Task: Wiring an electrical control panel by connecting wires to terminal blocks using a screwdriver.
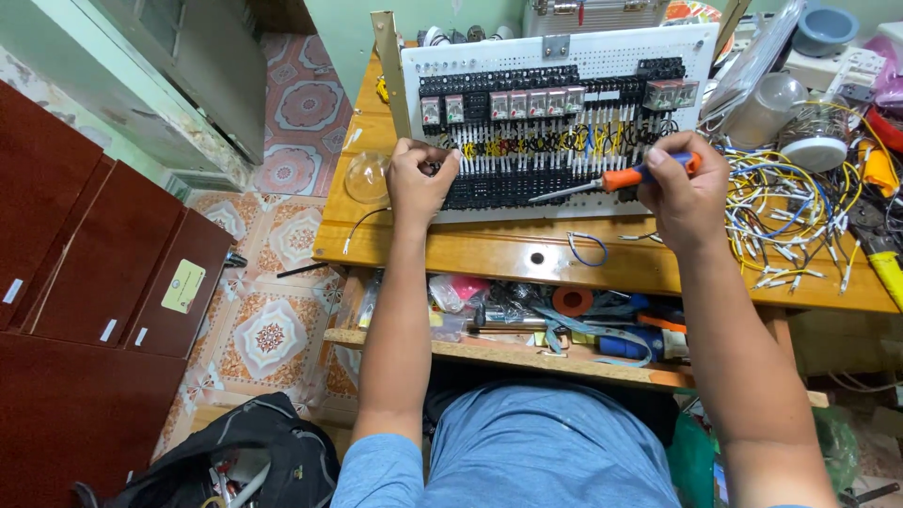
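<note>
In the head view, the left hand (pixel 420 183) is closed in a pinch at the left end of the black terminal strip (pixel 527 183); what the fingers hold there is too small to tell. The right hand (pixel 685 193) grips the orange handle of a screwdriver (pixel 611 179), its shaft pointing toward 9 o'clock onto the strip. The strip sits on a white wiring panel (pixel 621 52) leaning on the wooden workbench (pixel 489 249). At 3 o'clock from the right hand lies a heap of loose wires (pixel 790 216). At 9 o'clock from the left hand lies a clear dome (pixel 367 177).
</note>
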